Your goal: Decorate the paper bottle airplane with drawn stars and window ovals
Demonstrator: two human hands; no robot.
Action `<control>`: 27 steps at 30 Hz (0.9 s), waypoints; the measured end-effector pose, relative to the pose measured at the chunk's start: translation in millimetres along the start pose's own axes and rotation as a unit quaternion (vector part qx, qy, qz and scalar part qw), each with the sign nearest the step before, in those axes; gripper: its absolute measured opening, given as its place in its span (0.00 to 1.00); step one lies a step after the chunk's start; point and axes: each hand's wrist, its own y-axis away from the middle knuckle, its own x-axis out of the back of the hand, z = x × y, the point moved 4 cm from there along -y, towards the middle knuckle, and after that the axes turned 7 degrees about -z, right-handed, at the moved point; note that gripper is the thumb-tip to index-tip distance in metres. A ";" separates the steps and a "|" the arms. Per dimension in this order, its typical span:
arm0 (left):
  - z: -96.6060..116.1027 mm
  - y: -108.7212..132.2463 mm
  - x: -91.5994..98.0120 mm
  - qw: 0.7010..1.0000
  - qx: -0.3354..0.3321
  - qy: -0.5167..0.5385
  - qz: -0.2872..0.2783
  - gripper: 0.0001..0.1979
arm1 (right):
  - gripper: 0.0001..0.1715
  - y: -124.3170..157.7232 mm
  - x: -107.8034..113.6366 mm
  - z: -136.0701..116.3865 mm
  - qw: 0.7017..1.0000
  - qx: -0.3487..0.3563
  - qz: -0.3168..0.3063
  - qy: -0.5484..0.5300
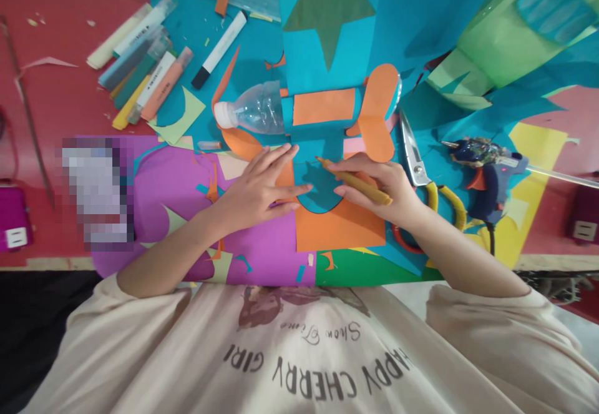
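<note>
My right hand (381,180) is closed round a mustard-yellow marker (362,186), its tip on or just over a blue paper piece with a rounded end (318,186). A thin dark line shows on this blue piece near the tip. Fingers spread, my left hand (262,189) lies flat at the left edge of the blue piece. Beneath them is a sheet of orange paper (341,230). Just beyond both hands, a clear plastic bottle (259,108) lies on its side, wrapped in blue paper with an orange strip (324,107). Orange rounded paper shapes (378,111) sit at its right end.
Scissors with yellow and red handles (433,195) lie beside my right forearm, and a glue gun (491,183) farther right. Several markers (145,70) are bunched at the upper left. A blurred-out phone-like object (96,192) rests on purple paper (163,183). Paper scraps are scattered around.
</note>
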 end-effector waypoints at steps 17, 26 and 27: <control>-2.2 0.8 -1.1 1.000 0.004 0.003 0.001 0.16 | 0.12 0.2 -0.2 23.1 0.995 -0.051 0.085 0.018; -2.0 0.8 -1.0 1.000 -0.001 0.006 0.004 0.17 | 0.13 1.2 -0.2 23.7 0.995 -0.063 0.076 0.023; -1.9 0.9 -1.0 1.000 -0.003 0.004 0.005 0.17 | 0.13 1.4 -0.3 23.1 0.995 -0.062 0.072 0.021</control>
